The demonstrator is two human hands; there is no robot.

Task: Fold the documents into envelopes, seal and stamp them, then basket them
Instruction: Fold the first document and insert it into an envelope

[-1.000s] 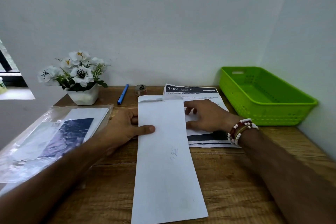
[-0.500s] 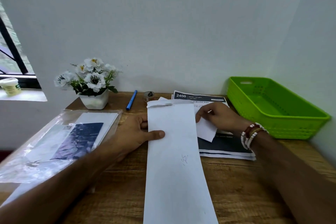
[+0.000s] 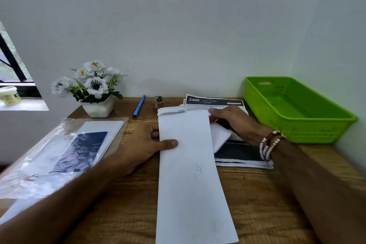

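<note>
On my feed the long white envelope [image 3: 190, 164] lies lengthwise mid-table [image 3: 128, 204], with its flap open at the far end and a faint pencil scribble on its face. My left hand [image 3: 142, 144] has a grip on its left edge, thumb on top. My right hand [image 3: 237, 123] grips a folded paper [image 3: 220, 136] just beside the envelope's right edge, which hides part of it. Printed documents [image 3: 237, 154] lie beneath, and the green basket [image 3: 297, 130] sits to the right. A pen [image 3: 139, 106], tape roll [image 3: 158, 101], flower pot [image 3: 97, 108] and plastic sleeve [image 3: 59, 154] sit to the left.
</note>
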